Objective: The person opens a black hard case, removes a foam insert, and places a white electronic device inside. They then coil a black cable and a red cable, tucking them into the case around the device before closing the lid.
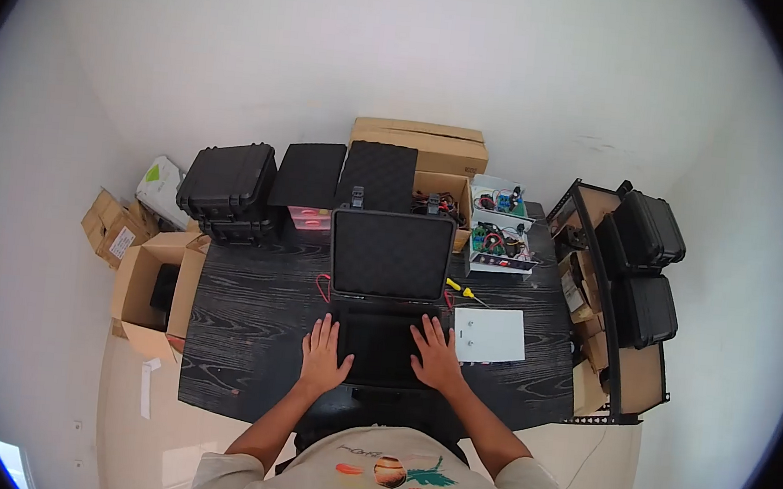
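Observation:
An open black hard case (393, 256) stands on the dark table in front of me, its foam-lined lid upright and its lower part nearest my body. My left hand (324, 355) rests on the left rim of the lower part, fingers spread. On the right rim lies my right hand (438, 356), also with its fingers apart. Neither hand holds anything. Between them is the dark inside of the case (383, 346); its details are too dark to make out. A white panel (490, 335) lies just right of my right hand, with a yellow screwdriver (467, 292) behind it.
Black cases (228, 179) are stacked at the back left of the table (245, 325). Open units with circuit boards (501, 243) and cardboard boxes (419, 144) stand at the back. A shelf (640, 378) with more cases is on the right; an open carton (154, 270) stands left.

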Tool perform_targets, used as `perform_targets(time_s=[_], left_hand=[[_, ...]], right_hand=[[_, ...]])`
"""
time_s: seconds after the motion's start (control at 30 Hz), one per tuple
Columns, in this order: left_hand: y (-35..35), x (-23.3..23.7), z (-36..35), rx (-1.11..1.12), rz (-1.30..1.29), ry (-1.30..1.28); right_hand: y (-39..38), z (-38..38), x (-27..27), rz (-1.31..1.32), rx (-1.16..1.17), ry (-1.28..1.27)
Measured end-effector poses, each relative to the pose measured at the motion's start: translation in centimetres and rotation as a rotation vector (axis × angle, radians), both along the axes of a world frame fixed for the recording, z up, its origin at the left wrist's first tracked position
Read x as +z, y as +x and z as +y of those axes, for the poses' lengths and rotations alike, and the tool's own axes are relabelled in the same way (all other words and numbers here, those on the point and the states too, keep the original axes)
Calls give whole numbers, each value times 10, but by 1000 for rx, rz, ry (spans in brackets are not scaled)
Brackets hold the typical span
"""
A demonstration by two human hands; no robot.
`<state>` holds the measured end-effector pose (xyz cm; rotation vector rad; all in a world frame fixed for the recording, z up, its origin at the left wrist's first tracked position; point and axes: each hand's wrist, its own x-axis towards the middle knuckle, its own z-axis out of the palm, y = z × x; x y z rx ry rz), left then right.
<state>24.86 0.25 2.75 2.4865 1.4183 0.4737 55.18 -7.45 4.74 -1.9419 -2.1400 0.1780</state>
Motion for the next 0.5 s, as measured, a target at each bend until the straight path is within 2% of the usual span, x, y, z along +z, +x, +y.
perform_targets(time_s=[0.07, 0.2, 0.3, 0.5], left_hand=[[-5, -1, 5, 16, -148, 11], [-11, 24, 10, -33, -9, 10], [-17, 27, 17, -75, 23, 36], [-17, 47, 28, -137, 179, -21]], right_hand=[[-3, 2, 4, 40, 42, 37], [-12, 6, 0, 176, 171, 142], [-32, 15, -12, 402, 247, -13], [-81, 42, -24, 387, 345, -178]])
